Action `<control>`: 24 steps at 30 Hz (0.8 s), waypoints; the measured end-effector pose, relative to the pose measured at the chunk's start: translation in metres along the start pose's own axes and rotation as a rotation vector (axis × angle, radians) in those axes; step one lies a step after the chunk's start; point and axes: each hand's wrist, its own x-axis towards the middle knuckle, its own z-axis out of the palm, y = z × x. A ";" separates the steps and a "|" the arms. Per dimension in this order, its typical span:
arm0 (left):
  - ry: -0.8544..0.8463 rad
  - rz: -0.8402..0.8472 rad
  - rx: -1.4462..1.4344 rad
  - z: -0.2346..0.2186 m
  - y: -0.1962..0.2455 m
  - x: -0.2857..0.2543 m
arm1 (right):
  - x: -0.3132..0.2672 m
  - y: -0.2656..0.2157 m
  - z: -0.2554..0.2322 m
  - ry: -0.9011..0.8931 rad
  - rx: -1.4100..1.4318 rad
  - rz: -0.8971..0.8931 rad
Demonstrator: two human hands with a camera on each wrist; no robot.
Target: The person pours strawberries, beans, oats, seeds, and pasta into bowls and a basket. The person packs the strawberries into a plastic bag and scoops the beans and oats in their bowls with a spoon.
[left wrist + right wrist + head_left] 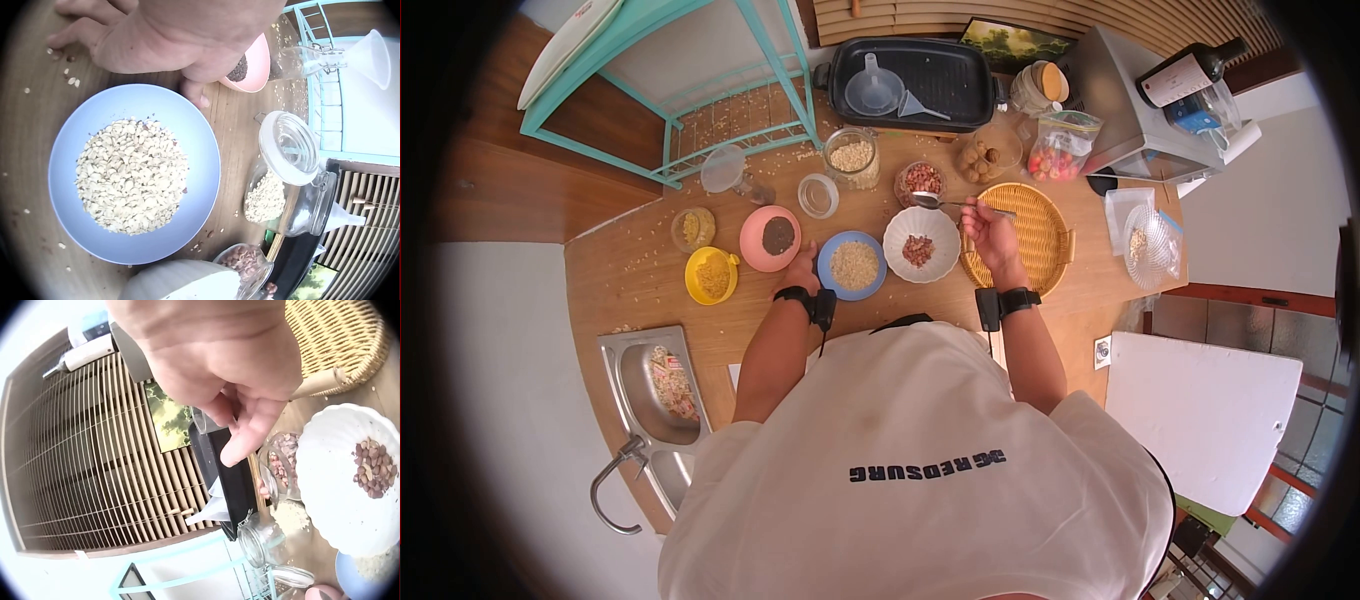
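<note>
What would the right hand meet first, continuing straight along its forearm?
Probably the clear container of round brown pieces beyond the right hand; depth is unclear, so it might pass above.

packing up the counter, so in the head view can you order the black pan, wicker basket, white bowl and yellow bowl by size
Largest to smallest:
1. black pan
2. wicker basket
3. white bowl
4. yellow bowl
</note>
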 end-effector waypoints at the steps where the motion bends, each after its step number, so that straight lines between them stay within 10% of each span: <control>1: 0.016 0.017 0.037 0.000 0.000 0.001 | -0.001 -0.002 0.002 -0.001 -0.001 -0.001; 12: -0.003 0.050 -0.030 0.004 -0.007 -0.013 | -0.014 0.022 -0.012 -0.082 -0.755 -0.169; 20: 0.116 0.132 -0.025 0.019 -0.005 -0.037 | -0.032 0.032 -0.019 -0.074 -0.612 0.074; 22: 0.141 0.130 0.705 0.000 -0.004 -0.018 | -0.035 0.031 -0.019 -0.047 -0.570 0.115; 24: 0.063 0.112 0.479 -0.009 -0.007 -0.008 | -0.037 0.030 -0.018 -0.043 -0.538 0.135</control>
